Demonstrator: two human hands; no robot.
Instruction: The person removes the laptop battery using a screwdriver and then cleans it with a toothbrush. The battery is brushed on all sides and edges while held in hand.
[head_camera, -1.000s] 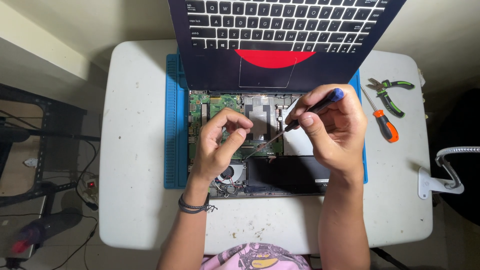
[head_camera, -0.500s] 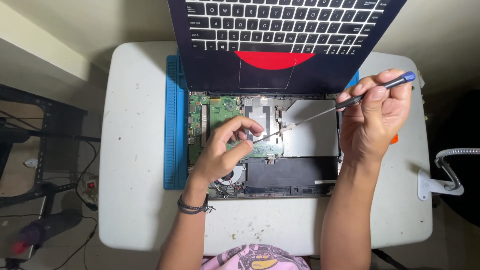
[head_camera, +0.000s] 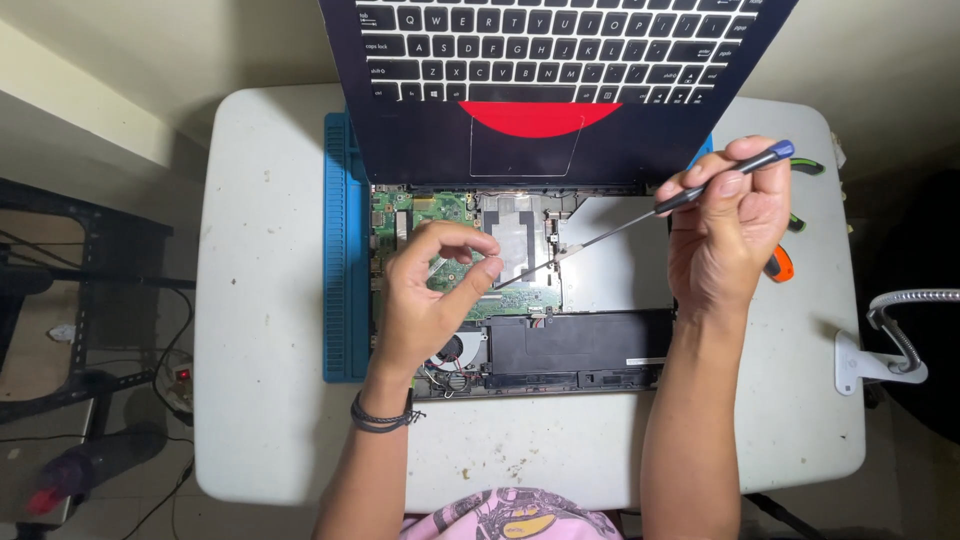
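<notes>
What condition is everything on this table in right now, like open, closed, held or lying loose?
laptop: opened up, circuit board, fan and battery exposed
keyboard panel: lifted, propped at the far side
screwdriver: held in right hand, tip down over the board
left hand: fingers pinched at the screwdriver tip
orange-handled tool: lying loose
blue mat: flat under the laptop

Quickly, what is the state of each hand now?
Left hand: fingers pinched together; anything held cannot be told.
Right hand: closed on the screwdriver.
</notes>
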